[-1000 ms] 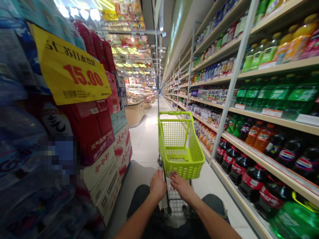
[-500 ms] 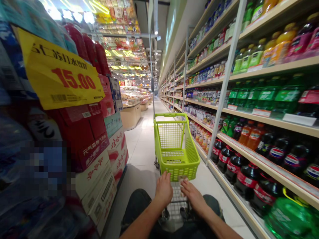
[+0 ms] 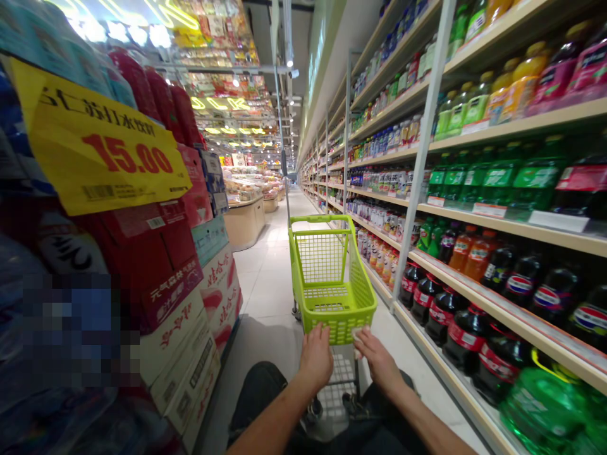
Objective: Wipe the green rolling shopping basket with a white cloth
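Observation:
A lime-green shopping cart (image 3: 303,278) stands directly in front of me, its slatted basket holding nothing I can see. My left hand (image 3: 317,357) rests against the lower left of the basket's near panel, its fingers stretched upward over the slats. Pinched in my right hand (image 3: 379,363) is a crumpled whitish tissue (image 3: 357,335), pressed to the right part of the same panel. The fingertips of that hand partly cover the tissue. Beneath the basket, the cart's lower rack and wheels show between my knees.
Shelves (image 3: 474,249) of bottled drinks line the right side, close to the cart. On the left rises a stack of drink cartons (image 3: 165,272) with a yellow price sign (image 3: 109,148). The tiled aisle (image 3: 265,278) runs ahead past a wooden display counter (image 3: 244,224).
My right hand has slid to the right along the panel with the tissue. The left hand stays at nearly the same spot on the cart. The whole view has shifted slightly.

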A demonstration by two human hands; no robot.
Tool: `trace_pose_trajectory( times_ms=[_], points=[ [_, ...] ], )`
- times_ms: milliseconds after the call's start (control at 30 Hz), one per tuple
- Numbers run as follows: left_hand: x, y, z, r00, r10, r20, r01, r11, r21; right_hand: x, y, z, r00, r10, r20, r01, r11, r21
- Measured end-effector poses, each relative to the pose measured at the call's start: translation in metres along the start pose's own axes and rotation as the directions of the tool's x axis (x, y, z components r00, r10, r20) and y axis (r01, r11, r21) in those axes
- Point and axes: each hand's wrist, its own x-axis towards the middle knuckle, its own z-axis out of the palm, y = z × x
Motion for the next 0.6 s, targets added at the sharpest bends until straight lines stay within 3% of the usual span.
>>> trace_pose_trajectory(
  times_ms=[100,167,233,333,400,600],
  points=[
    [0.0,0.002,0.001,1.0,-0.012,-0.004,0.012,1.0,-0.011,0.022,0.001,-0.024,0.974,0.006,-0.228,-0.003,1.0,0.017],
    [-0.002,0.006,0.004,1.0,-0.013,0.013,0.013,1.0,-0.029,0.027,0.005,-0.026,0.957,0.049,-0.287,-0.045,0.999,0.018],
    [-0.004,0.008,0.006,1.0,0.0,0.031,0.001,0.999,-0.043,0.015,0.013,-0.013,0.963,0.095,-0.25,-0.095,0.995,0.01],
    [-0.004,0.006,0.007,0.999,0.022,0.027,-0.021,0.999,-0.043,-0.018,0.021,0.013,0.99,0.114,-0.084,-0.114,0.993,-0.003],
    [-0.003,0.0,0.006,1.0,0.012,0.015,-0.011,0.999,-0.03,-0.026,0.02,0.016,0.995,0.094,-0.043,-0.094,0.996,0.002],
    [-0.001,-0.01,0.005,0.997,-0.075,-0.005,0.074,0.997,-0.029,0.025,0.006,-0.025,0.954,0.067,-0.293,-0.06,0.998,0.032]
  ],
)
